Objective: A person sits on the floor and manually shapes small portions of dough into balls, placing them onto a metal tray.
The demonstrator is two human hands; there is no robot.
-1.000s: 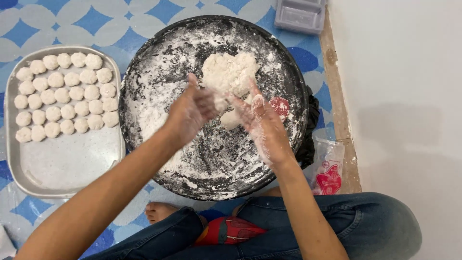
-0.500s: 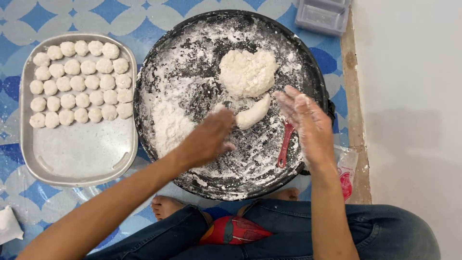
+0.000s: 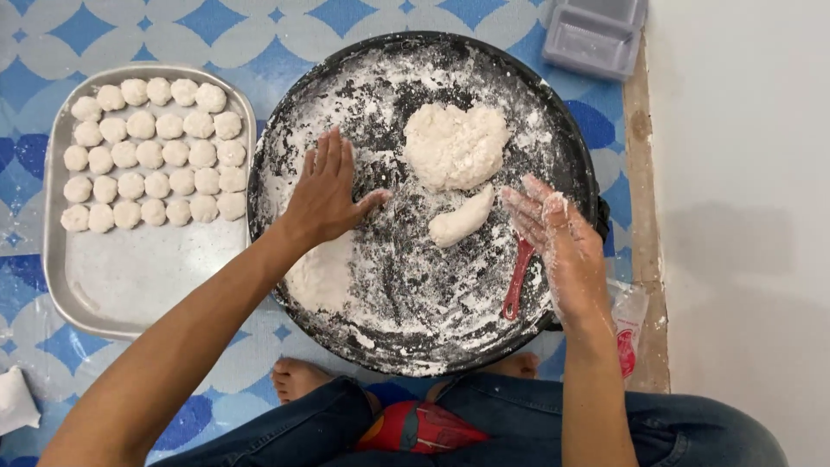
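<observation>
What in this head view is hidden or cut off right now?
- Flour heap: partly covered by the left hand and wrist.
- Red scraper: its upper end is hidden behind the right hand.
- Grey box: cut off by the top edge.
- Plastic bag: partly behind the right forearm.
- White bag: cut off by the left edge.

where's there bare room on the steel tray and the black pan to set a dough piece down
The steel tray is bare across its near half, below the rows of dough balls. In the black pan only the floured near part is free; its middle is crowded by the left hand, dough lump, dough roll and right hand.
</observation>
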